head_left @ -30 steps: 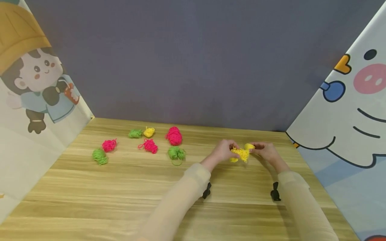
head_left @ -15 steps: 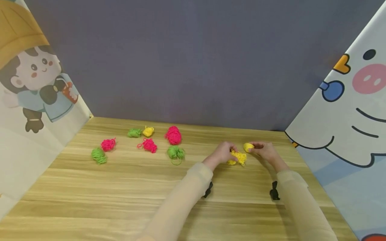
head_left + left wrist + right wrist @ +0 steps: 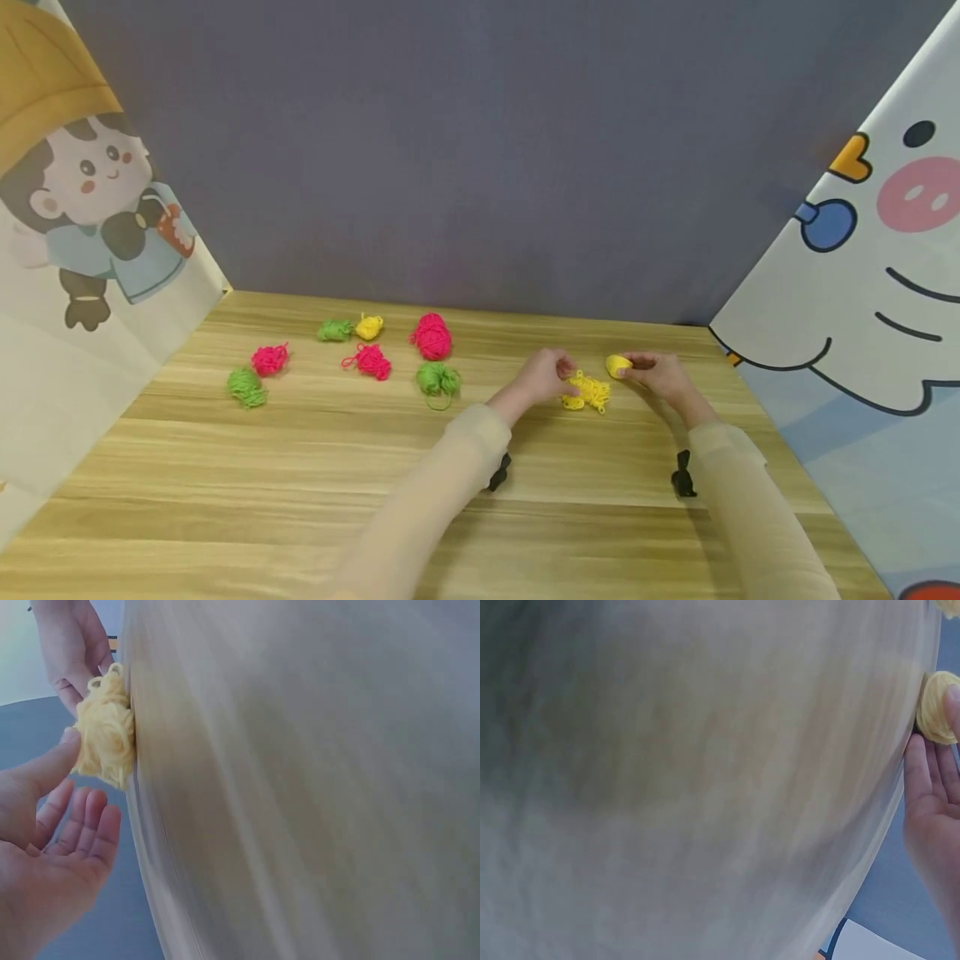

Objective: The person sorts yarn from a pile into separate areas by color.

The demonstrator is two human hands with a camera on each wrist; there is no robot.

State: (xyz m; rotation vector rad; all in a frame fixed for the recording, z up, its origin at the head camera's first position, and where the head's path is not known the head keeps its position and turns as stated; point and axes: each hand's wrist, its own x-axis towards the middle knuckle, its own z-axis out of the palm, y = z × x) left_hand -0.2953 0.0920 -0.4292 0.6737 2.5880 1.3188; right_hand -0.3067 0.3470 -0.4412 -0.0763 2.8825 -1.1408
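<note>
A loose, loopy bundle of yellow yarn [image 3: 591, 392] lies on the wooden table at right of centre. My left hand [image 3: 538, 379] is at its left side, fingers relaxed and parted; in the left wrist view the thumb tip overlaps the bundle's edge, and whether it touches is unclear. Just right of the bundle, my right hand [image 3: 663, 377] pinches a small, tightly wound yellow yarn ball [image 3: 617, 367] between thumb and fingers, at table level. The right wrist view shows that ball [image 3: 936, 709] at its right edge, with the thumb across it.
Left of my hands lie a large pink yarn ball [image 3: 432, 337], a green one [image 3: 438, 379] with a trailing loop, and several smaller pink, green and yellow bundles, such as the green bundle [image 3: 246, 388]. A grey panel [image 3: 480, 167] stands behind the table [image 3: 300, 500].
The yellow bundle, held up between both hands, has come down onto the table, apart from the small ball. My left hand has let go and drawn slightly left; the right keeps the ball.
</note>
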